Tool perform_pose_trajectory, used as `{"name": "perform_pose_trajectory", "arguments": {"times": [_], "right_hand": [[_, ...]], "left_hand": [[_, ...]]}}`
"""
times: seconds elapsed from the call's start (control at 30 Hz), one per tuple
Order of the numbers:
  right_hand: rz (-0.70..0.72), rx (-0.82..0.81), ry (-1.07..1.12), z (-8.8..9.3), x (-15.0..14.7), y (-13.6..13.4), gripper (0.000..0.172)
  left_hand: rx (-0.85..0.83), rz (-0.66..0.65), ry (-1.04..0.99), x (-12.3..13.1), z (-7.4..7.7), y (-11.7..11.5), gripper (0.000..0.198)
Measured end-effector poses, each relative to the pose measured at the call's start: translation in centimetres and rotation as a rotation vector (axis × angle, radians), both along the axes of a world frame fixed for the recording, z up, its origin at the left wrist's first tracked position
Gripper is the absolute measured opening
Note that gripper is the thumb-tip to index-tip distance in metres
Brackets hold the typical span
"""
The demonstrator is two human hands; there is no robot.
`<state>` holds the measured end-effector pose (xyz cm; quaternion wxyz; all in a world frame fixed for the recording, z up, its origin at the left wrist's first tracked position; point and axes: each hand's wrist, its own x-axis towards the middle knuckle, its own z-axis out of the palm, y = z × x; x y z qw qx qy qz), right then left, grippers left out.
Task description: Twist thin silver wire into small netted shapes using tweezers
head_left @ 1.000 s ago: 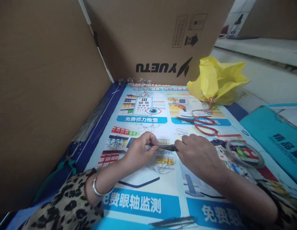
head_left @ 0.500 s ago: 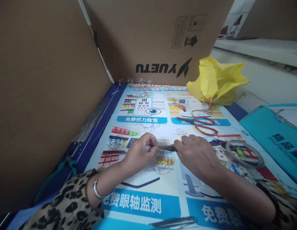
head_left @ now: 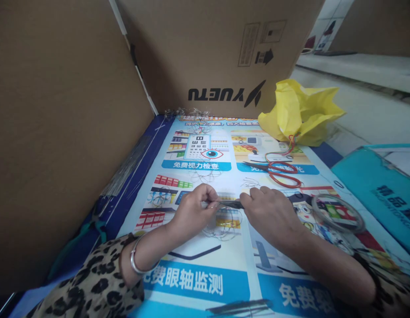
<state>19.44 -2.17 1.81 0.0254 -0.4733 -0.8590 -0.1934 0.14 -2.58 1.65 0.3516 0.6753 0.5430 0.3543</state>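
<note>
Thumb and forefinger pressed together, my left hand (head_left: 195, 210) pinches a thin wire. Loops of fine wire (head_left: 224, 234) hang or lie just below its fingertips, over the printed sheet. My right hand (head_left: 272, 216) is wrapped round a dark, narrow-tipped tool (head_left: 233, 204), whose tip points left and meets the wire at my left fingertips. Most of this tool is hidden in the palm, so its exact kind does not show. Beyond my right hand lie scissors (head_left: 257, 166) with red handles.
Tall cardboard panels (head_left: 205, 48) stand at the back and left. A yellow bag (head_left: 300, 115) and a teal box (head_left: 370, 185) sit to the right, near a wire coil (head_left: 339, 227). Straight wires (head_left: 125, 172) and green-handled pliers (head_left: 92, 223) lie left; dark strips (head_left: 239, 307) lie in front.
Both hands keep their grips in almost the same place. My right forearm and wrist have shifted very slightly to the left.
</note>
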Motion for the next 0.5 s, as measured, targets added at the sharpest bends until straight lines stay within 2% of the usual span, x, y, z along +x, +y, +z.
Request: {"name": "perform_pose_trajectory", "arguments": {"times": [0.27,0.5], "right_hand": [[-0.004,-0.072,0.058,-0.66,0.39,0.51,0.013],[0.001,-0.064,0.068,-1.04,0.52,0.69,0.012]], "left_hand": [[0.015,-0.089,-0.053,-0.28,0.19,0.32,0.006],[0.006,-0.172,0.021,-0.42,0.13,0.56,0.019]]}}
